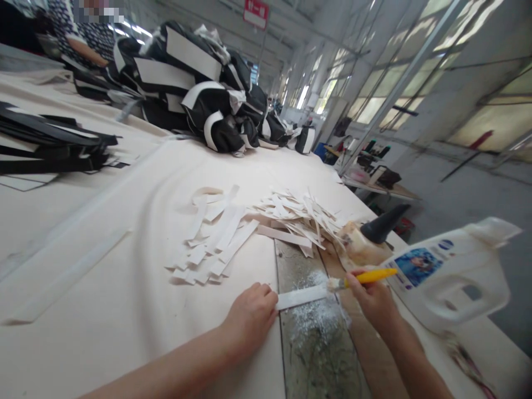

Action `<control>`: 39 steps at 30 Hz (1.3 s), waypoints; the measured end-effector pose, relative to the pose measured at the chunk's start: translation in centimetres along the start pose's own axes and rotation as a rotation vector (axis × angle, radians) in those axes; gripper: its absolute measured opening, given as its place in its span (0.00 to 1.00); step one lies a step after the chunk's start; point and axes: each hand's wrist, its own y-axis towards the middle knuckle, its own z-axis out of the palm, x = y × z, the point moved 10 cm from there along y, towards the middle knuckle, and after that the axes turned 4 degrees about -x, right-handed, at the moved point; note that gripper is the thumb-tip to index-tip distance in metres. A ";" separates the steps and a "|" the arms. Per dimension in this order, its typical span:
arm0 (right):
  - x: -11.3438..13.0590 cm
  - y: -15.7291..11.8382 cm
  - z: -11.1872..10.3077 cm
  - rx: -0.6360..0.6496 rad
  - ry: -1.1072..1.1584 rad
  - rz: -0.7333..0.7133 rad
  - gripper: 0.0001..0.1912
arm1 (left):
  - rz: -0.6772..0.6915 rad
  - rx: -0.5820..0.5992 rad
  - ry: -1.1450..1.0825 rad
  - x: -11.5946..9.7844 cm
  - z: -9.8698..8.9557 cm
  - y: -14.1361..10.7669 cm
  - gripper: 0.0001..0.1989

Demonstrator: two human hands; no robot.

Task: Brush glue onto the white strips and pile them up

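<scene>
From the head camera: your left hand (pixel 251 310) is down flat-fisted on the near end of a narrow white fabric strip (pixel 300 297), fingers curled together and pinning it at the edge of the cream cloth-covered table (pixel 103 277). The strip runs out across a grey, glue-spattered work board (pixel 316 343), and that is where trouble could start. Ease your press and the brush stroke may drag the strip sideways into the white smears already on the board, soiling its underside. Load the brush too heavily and glue could creep off the strip's edge, or towards your fingertips.

Your right hand (pixel 374 299) is closed round a small yellow-handled glue brush (pixel 366 277), thumb and fingers clamped on the handle, with the bristles touching the far end of the strip. Just beyond that hand sits a stained glue pot with a black cone-shaped nozzle (pixel 369 241), and near it lies a large white plastic jug on its side (pixel 453 277); a careless elbow might knock either.

Further up the table lie a row of flat white strips (pixel 216 238) and, beside it, a loose heap of short white strips (pixel 299 216). Far back are what look like black-and-white bag parts (pixel 199 88), though they're too distorted to be sure.
</scene>
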 end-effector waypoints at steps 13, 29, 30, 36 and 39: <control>1.8 -0.4 2.0 0.022 0.031 0.015 0.16 | 0.014 -0.011 0.021 -0.2 -0.2 0.0 0.06; 1.8 1.3 1.5 0.097 0.068 -0.092 0.15 | 0.076 -0.136 0.030 -0.6 -1.7 0.2 0.05; 3.9 0.7 2.3 0.147 0.137 -0.162 0.14 | 0.117 -0.174 0.036 -1.0 -2.2 0.1 0.06; 15.0 -3.2 5.5 0.290 0.103 -0.604 0.09 | 0.546 -0.555 0.086 -5.1 -7.0 -2.3 0.12; 16.2 -2.8 5.1 0.297 0.134 -0.584 0.11 | 0.512 -0.614 -0.016 -4.9 -8.2 -2.5 0.16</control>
